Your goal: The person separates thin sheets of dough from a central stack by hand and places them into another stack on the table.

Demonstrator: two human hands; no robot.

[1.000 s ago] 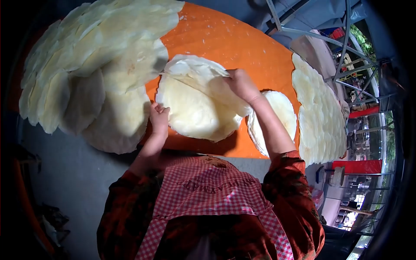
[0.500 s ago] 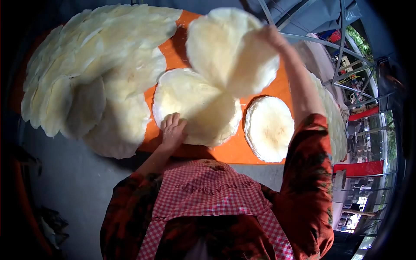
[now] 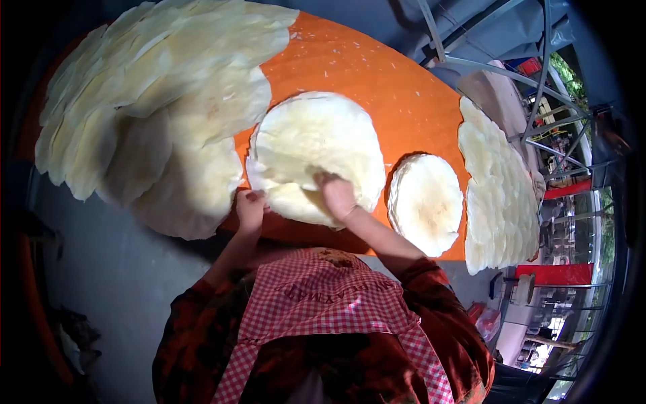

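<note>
One sheet now lowered, right hand atop

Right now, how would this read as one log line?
left hand: at lower-left edge of middle stack; right hand: on its top; smaller stack: untouched, on orange table

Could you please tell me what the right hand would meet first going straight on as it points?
Probably the middle stack's top sheet: the right hand points across it, though depth and contact are unclear.
</note>
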